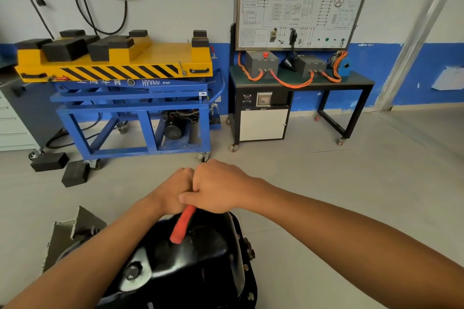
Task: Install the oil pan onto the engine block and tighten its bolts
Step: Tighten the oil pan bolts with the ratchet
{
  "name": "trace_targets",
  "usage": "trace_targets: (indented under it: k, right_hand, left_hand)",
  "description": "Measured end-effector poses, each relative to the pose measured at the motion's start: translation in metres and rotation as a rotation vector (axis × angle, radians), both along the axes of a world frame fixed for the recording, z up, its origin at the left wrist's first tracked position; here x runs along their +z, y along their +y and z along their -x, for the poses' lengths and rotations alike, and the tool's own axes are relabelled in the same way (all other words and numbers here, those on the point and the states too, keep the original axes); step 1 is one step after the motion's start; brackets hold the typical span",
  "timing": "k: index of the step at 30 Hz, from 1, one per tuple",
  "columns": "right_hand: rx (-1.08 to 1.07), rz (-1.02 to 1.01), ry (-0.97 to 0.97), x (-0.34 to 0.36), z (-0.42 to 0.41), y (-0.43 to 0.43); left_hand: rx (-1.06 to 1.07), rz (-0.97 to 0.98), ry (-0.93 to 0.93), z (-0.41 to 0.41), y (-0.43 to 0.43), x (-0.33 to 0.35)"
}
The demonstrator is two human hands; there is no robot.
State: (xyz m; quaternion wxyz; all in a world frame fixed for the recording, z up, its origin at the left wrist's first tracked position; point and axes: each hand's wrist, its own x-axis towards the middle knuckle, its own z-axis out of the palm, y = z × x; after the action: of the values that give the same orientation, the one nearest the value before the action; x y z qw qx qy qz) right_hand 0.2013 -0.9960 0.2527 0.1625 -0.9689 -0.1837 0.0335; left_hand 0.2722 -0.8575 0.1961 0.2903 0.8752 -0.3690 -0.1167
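A glossy black oil pan (200,258) sits low in the middle of the view, with bolts (251,253) along its right flange and a drain plug (132,271) at its near left. Above the pan's far end, my left hand (175,190) and my right hand (218,188) are side by side, fingers curled. They grip a tool with a red handle (182,224) that slants down toward me over the pan. The tool's working end is hidden under my hands.
A grey metal stand bracket (75,228) stands left of the pan. Beyond are two black blocks (62,168) on the floor, a blue and yellow lift cart (125,98), and a black bench (301,83) with orange cables under a wiring board.
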Motion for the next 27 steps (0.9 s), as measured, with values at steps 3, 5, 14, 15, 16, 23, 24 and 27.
trace_targets:
  k: [3, 5, 14, 15, 16, 23, 24, 27]
  right_hand:
    - [-0.019, -0.015, 0.013, -0.003, 0.002, -0.003]
    - [-0.03, -0.01, 0.03, -0.003, 0.004, -0.009]
    - [0.014, 0.076, 0.149, 0.015, 0.006, -0.038]
    - [0.013, 0.085, 0.158, 0.017, 0.005, -0.039]
    - [0.011, 0.091, 0.166, 0.019, 0.005, -0.041]
    - [0.01, 0.293, 0.138, 0.029, -0.005, -0.048]
    - [-0.002, 0.326, 0.105, 0.029, -0.007, -0.049]
    - [-0.051, 0.342, 0.01, 0.028, -0.016, -0.054]
  left_hand:
    - [0.049, -0.008, 0.009, -0.001, -0.001, -0.001]
    - [0.051, 0.027, 0.053, 0.001, -0.002, 0.0]
    - [0.034, 0.062, 0.122, 0.001, -0.009, -0.002]
    - [0.034, 0.058, 0.121, 0.001, -0.009, -0.002]
    - [0.032, 0.055, 0.116, 0.001, -0.01, -0.002]
    - [0.019, 0.057, 0.111, 0.001, -0.008, -0.002]
    - [0.018, 0.051, 0.1, 0.001, -0.008, -0.002]
    - [0.02, 0.031, 0.08, -0.001, -0.008, -0.004]
